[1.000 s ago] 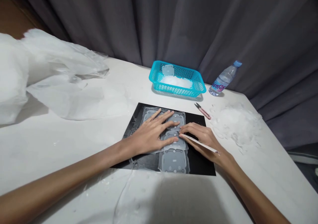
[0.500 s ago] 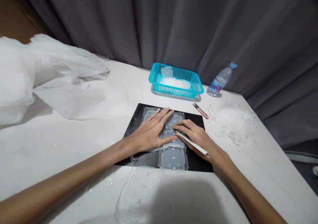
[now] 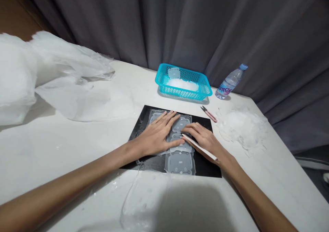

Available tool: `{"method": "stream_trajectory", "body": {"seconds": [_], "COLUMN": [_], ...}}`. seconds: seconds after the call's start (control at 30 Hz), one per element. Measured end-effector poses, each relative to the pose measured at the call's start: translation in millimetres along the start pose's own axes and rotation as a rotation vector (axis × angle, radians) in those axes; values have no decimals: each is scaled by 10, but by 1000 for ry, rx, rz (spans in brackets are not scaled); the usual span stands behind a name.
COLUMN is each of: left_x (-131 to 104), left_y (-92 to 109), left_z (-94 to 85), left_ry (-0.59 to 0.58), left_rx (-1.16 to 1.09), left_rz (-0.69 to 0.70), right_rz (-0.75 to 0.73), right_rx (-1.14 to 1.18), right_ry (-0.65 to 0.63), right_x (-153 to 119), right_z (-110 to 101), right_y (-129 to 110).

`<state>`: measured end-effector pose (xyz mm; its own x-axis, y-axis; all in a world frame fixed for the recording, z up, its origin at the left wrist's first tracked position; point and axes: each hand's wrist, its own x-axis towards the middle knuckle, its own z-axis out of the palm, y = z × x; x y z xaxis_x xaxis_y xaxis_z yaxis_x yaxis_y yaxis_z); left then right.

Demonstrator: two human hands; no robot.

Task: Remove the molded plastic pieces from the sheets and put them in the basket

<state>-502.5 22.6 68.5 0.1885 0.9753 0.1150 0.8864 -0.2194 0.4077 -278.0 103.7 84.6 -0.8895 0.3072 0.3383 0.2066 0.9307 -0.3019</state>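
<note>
A translucent moulded sheet (image 3: 180, 162) with rounded rectangular shapes lies on a black mat (image 3: 205, 167). My left hand (image 3: 160, 134) rests flat on the sheet, palm down with its fingers stretched out. Beside it on the right, my right hand (image 3: 202, 137) is closed on a slim white tool (image 3: 202, 148), whose front end touches the sheet near my left thumb. The tool's back end points toward my right wrist. Part of the sheet is hidden under my left hand.
Behind the mat stands a blue basket (image 3: 183, 94) with clear pieces inside. A water bottle (image 3: 228, 84), small pink-handled snips (image 3: 209, 114) and a heap of clear scraps (image 3: 245, 127) are at the right. Large plastic bags (image 3: 59, 64) lie at the left.
The view has shifted slightly. Both hands keep nearly the same places on the sheet, with the white tool still in my right hand.
</note>
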Motion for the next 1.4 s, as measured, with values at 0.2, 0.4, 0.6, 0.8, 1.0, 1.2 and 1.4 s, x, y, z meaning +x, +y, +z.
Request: {"method": "stream_trajectory", "body": {"seconds": [0.2,0.4,0.6,0.8,1.0,1.2,1.4], "left_x": [16,-24,11,112,64,80,-18], "left_y": [-9,6,-27,-95,-74,-72,19], "left_z": [-2,-78,-183,-213,-165,-156,-164], "left_ry": [-68,-31,75,25,70,93,188], "left_rx": [8,-117,-553,-770,-633,-621,-292], "left_rz": [-29,0,-101,-161,-115,-66,109], "right_rz": [126,515,385,278,362,353,374], "right_rx": [36,112,412,631,293,300,315], "right_ry": [261,626,423,27,341,77,79], "right_x": [145,242,187,151,220,357,358], "right_z": [23,-213,-302,-334,-45,104,109], "right_y": [200,622,36,-111,116,57,127]}}
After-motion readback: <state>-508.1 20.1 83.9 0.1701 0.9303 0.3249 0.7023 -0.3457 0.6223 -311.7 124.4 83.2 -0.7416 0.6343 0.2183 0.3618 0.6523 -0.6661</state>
